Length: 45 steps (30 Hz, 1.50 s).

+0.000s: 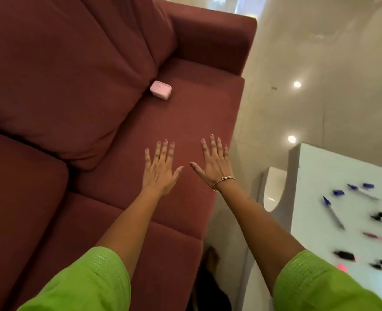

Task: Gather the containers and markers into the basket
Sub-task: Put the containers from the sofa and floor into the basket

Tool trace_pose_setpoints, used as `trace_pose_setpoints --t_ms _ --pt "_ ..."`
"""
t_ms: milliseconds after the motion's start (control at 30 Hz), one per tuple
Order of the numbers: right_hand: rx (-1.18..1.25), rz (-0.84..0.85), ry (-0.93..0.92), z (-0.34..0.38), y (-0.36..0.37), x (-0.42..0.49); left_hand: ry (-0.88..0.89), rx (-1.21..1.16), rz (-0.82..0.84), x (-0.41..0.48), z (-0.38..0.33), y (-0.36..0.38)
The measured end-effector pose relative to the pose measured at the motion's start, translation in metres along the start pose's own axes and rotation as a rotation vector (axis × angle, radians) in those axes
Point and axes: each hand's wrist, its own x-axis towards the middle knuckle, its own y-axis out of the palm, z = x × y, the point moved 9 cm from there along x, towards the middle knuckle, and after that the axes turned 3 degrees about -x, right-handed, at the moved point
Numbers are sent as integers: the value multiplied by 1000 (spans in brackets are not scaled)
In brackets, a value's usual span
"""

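Maroon sofa [185, 122] fills the left, glossy cream floor [320, 63] far right. Small pink case [160, 90] sits on the seat cushion against the back cushion, well apart from both hands; likely light hard plastic, smooth, so pinch across its short sides. Left hand [160, 169] and right hand [214, 162] hover flat over the seat, each grip spread wide, holding nothing. Bracelet [223, 181] on the right wrist. White surface [315, 171] at right carries scattered markers [333, 212], blue, black and pink caps, blurred; light, stiff, prone to roll, so grab mid-barrel. Basket not in view. Nothing blocks the case.
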Motion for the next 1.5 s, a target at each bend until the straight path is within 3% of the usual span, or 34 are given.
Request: trace_pose_setpoints --t_ms 400,600,800,1033,1200,1500 --pt "-36 64 -195 58 40 294 -176 5 -38 236 116 0" --pt "37 85 -178 76 77 387 -198 34 -23 284 142 29" --pt "79 38 -133 81 87 417 -173 73 3 298 144 43" --pt "208 13 -70 34 58 356 -109 33 7 281 98 28" --pt "261 -13 57 -30 19 263 -13 7 22 240 29 15" --pt "325 -160 488 -180 -53 -23 379 -43 103 80 -207 14"
